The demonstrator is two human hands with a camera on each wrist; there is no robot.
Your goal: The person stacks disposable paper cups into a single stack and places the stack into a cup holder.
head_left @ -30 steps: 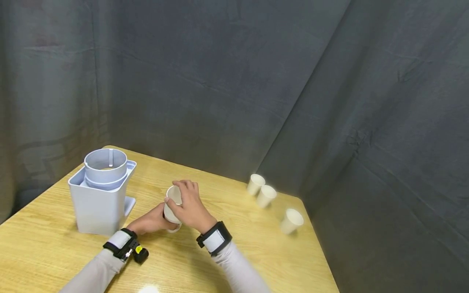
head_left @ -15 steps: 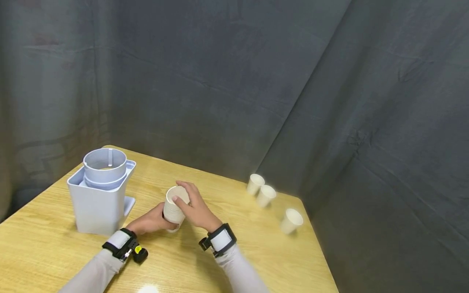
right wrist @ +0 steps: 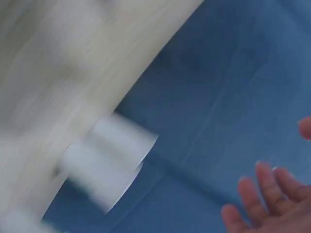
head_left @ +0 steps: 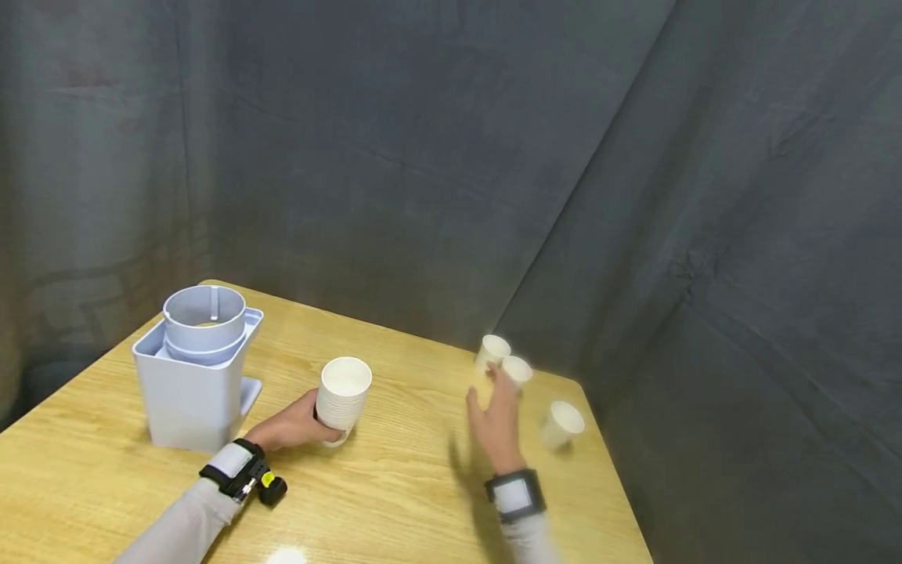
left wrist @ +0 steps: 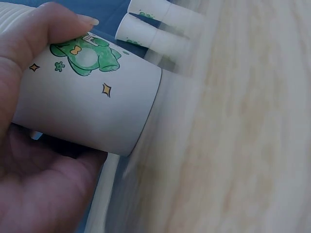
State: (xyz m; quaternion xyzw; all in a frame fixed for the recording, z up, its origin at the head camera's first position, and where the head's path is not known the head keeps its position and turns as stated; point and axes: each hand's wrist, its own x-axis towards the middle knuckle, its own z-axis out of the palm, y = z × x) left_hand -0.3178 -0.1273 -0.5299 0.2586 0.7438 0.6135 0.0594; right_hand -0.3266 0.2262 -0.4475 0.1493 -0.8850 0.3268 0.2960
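My left hand [head_left: 296, 423] grips a stack of nested white paper cups [head_left: 343, 399], tilted a little, mouth up. In the left wrist view its thumb lies across the bottom cup [left wrist: 109, 111], which is printed with a green cartoon animal and small stars. My right hand [head_left: 496, 427], blurred, reaches over the right part of the table, and nothing lies between its spread fingers [right wrist: 265, 187]. Two upright paper cups stand close together there; the back cup [head_left: 492, 350] shows behind the fingertips, while the nearer cup [head_left: 519, 368] is partly covered by the hand.
A third paper cup [head_left: 564, 423] stands to the right, near the table edge. On the left sits a pale grey square container [head_left: 186, 399] with a round open cylinder [head_left: 203, 333] on top. Dark curtains [head_left: 437, 172] hang behind the wooden table [head_left: 395, 486].
My right hand has left the rim of the cup stack, where it was touching, and has moved right to the two standing cups. The left hand keeps holding the stack in place.
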